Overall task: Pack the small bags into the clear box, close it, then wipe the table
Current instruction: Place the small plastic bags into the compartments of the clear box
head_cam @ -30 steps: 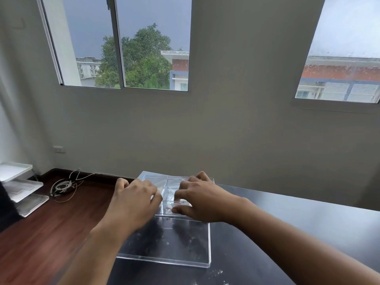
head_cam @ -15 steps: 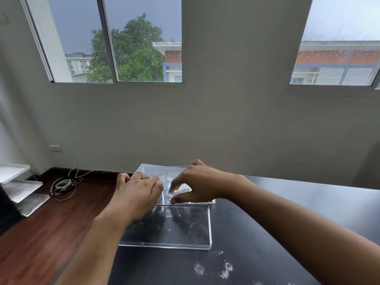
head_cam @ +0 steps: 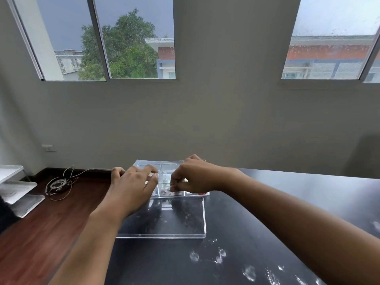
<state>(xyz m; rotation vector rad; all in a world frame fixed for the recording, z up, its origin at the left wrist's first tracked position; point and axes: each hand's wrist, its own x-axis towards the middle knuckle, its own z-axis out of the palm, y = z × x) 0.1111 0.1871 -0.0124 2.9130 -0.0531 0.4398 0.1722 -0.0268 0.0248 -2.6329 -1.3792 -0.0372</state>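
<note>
The clear box [head_cam: 153,165], split into compartments, lies open at the far left corner of the black table [head_cam: 287,192]. Its flat clear lid [head_cam: 170,220] lies on the table just in front of it. My right hand [head_cam: 193,175] hovers over the box's middle, thumb and fingers pinched on a small bag [head_cam: 166,179] in the middle compartment. My left hand [head_cam: 131,186] rests over the box's left side with its fingers spread and bent down; what lies under it is hidden. More small bags [head_cam: 164,192] show in the near compartments.
Pale smudges and marks [head_cam: 220,257] dot the table's near part. Left of the table is a wooden floor [head_cam: 41,233] with a coiled cable [head_cam: 58,185] and a white tiered tray rack [head_cam: 14,188]. A grey wall with windows stands behind.
The camera has tilted, so more of the table's front shows. My right hand has drawn back a little over the box and pinches the small bag. My left hand has barely moved.
</note>
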